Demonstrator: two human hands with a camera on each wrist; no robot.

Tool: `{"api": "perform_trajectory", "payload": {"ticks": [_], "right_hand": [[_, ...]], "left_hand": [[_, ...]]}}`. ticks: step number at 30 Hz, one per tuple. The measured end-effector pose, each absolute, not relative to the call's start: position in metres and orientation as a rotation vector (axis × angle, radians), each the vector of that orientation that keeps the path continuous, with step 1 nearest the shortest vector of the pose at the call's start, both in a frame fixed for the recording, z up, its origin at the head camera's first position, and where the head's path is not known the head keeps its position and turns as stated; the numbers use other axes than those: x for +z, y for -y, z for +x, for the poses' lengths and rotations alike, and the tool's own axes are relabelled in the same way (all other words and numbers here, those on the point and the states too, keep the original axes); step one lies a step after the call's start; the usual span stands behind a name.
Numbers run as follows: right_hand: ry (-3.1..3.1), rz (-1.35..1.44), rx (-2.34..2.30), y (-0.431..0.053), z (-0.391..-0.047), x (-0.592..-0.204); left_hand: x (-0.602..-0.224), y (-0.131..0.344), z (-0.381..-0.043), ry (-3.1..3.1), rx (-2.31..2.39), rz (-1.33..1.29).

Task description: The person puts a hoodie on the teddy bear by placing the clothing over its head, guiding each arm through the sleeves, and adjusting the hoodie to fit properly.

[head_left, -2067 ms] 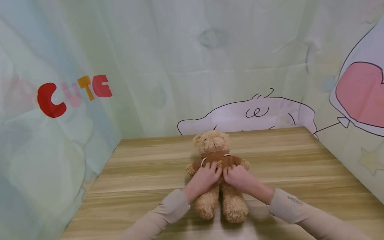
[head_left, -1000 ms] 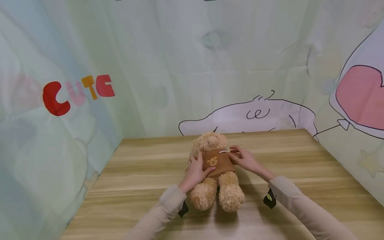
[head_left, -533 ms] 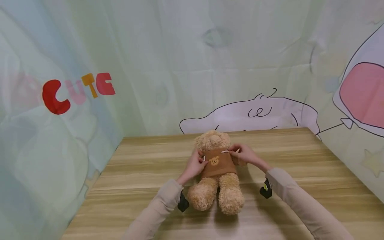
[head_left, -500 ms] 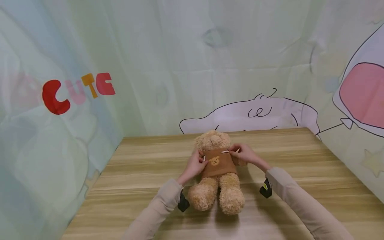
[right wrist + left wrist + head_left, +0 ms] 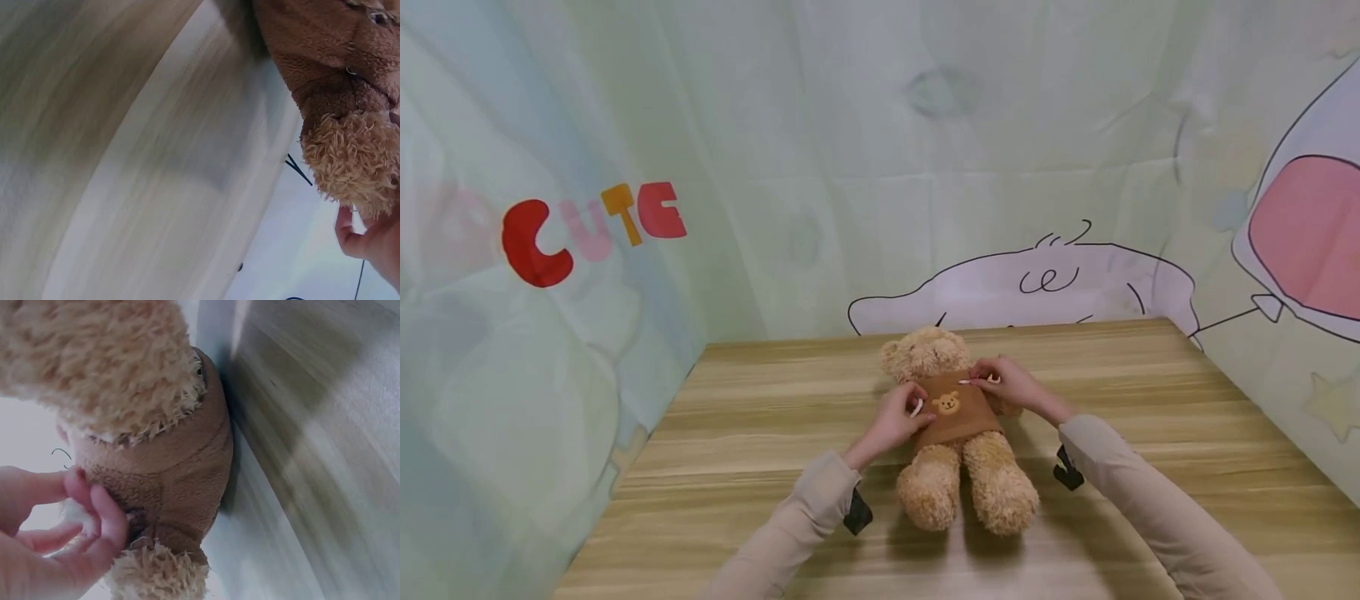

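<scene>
A fluffy tan teddy bear (image 5: pixel 928 354) in a brown sweater (image 5: pixel 966 417) leans back on the table, legs towards me. A small bear face (image 5: pixel 949 403) is embroidered on the chest. My left hand (image 5: pixel 895 417) pinches a white drawstring (image 5: pixel 917 407) at one side of the chest, thumb against the sweater. At the other side, my right hand (image 5: pixel 1013 387) pinches the end of a second white cord (image 5: pixel 965 382) near the neckline. The left wrist view shows my curled left fingers (image 5: pixel 112 519) beside the sweater. In the right wrist view, a furry paw (image 5: pixel 353 162) partly covers my right hand (image 5: pixel 381 250).
The wood-grain table (image 5: pixel 775 433) extends on both sides of the bear. Printed curtains (image 5: pixel 775 167) hang behind it and along both sides. Dark wrist devices (image 5: pixel 857 512) sit under both beige sleeves (image 5: pixel 790 533).
Both hands have left the sweater's lower hem and moved up to the drawstrings. In the last half second, the bear's legs swung right and the left hand's cord came further into view.
</scene>
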State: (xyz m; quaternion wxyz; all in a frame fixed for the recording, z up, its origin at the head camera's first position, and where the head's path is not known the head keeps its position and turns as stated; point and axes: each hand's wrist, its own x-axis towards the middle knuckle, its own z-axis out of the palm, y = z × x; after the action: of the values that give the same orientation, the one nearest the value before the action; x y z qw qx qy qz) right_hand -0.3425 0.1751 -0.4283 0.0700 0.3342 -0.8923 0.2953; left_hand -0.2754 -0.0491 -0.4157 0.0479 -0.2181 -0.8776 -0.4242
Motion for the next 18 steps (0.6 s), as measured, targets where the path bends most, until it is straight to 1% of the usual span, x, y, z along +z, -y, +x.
{"api": "perform_trajectory", "payload": {"ticks": [4, 7, 9, 12, 15, 16, 18], "right_hand": [[2.525, 1.065, 0.693, -0.174, -0.341, -0.426], [2.446, 1.06, 0.678, -0.173, -0.337, -0.419], [2.422, 1.059, 0.691, -0.171, -0.333, -0.411], [2.453, 1.078, 0.733, -0.167, -0.324, -0.399], [2.578, 1.143, 0.829, -0.165, -0.31, -0.388], [2.626, 1.167, 0.846, -0.165, -0.305, -0.385], [2.706, 1.214, 0.859, -0.165, -0.294, -0.38]], "left_hand": [[-0.414, 0.051, -0.276, 2.664, -1.469, -0.629], [-0.417, 0.055, -0.28, 2.647, -1.514, -0.643], [-0.418, 0.061, -0.283, 2.637, -1.46, -0.683], [-0.461, 0.071, -0.315, 2.542, -1.477, -0.783], [-0.469, 0.074, -0.324, 2.565, -1.523, -0.747], [-0.468, 0.073, -0.324, 2.58, -1.572, -0.723], [-0.435, 0.067, -0.3, 2.668, -1.6, -0.646]]}}
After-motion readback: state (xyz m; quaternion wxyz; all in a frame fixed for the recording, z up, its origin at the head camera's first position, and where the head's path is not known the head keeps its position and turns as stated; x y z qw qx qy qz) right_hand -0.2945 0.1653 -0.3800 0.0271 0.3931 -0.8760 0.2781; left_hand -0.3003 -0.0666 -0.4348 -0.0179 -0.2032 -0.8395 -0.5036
